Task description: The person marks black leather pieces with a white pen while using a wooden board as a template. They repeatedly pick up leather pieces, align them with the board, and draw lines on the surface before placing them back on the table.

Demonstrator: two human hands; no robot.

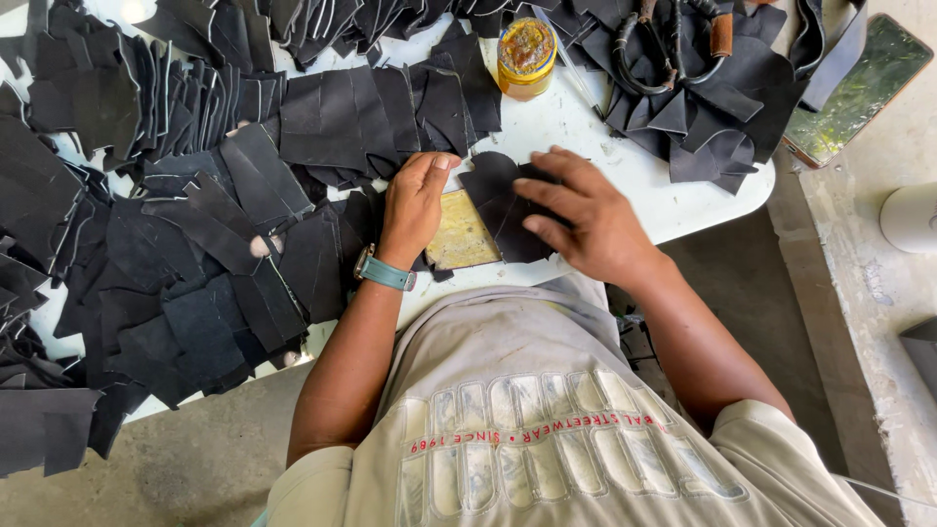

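The right hand is pressing flat, fingers spread, on a black cutout lying over the yellow board. The left hand, fingers curled, is steadying beside it. Uneven pressure could be shifting the cutout off alignment.

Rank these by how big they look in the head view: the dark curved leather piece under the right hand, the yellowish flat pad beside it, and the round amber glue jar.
1. Dark curved leather piece, partly covered by the right hand.
2. Yellowish flat pad, close behind; its edges are partly hidden, so this order is unsure.
3. Round amber glue jar, smallest, though farther from the camera.
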